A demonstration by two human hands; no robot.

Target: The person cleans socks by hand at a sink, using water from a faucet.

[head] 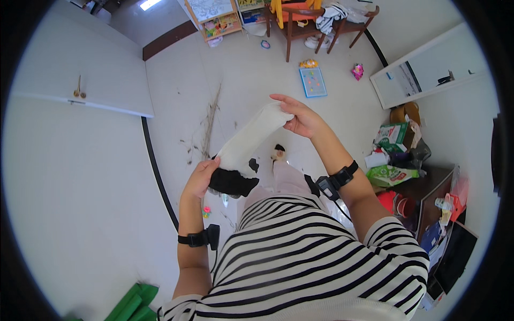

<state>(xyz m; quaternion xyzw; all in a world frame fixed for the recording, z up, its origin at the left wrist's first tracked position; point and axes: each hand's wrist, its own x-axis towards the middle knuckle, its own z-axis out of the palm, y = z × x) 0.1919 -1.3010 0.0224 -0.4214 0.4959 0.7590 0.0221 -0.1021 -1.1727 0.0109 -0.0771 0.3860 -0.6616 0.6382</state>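
A long white sock (251, 134) with black patches is stretched slantwise between my two hands, above the floor. My left hand (202, 176) grips its lower end, with the thumb on top of the cloth. Black fabric (233, 182) hangs beneath that thumb; whether it belongs to the same sock or to a second one, I cannot tell. At the upper right, my right hand (303, 117) pinches the other end, and its index finger points out past the cloth. Below the sock one slippered foot (278, 153) shows on the floor.
Dried twigs (211, 120) and loose debris lie on the pale tiles (249, 72). Ahead are a blue toy board (313, 82), wooden chairs (307, 34) and a child's easel (217, 20). A cluttered dark cabinet (429, 182) stands to the right; green fabric (134, 303) lies lower left.
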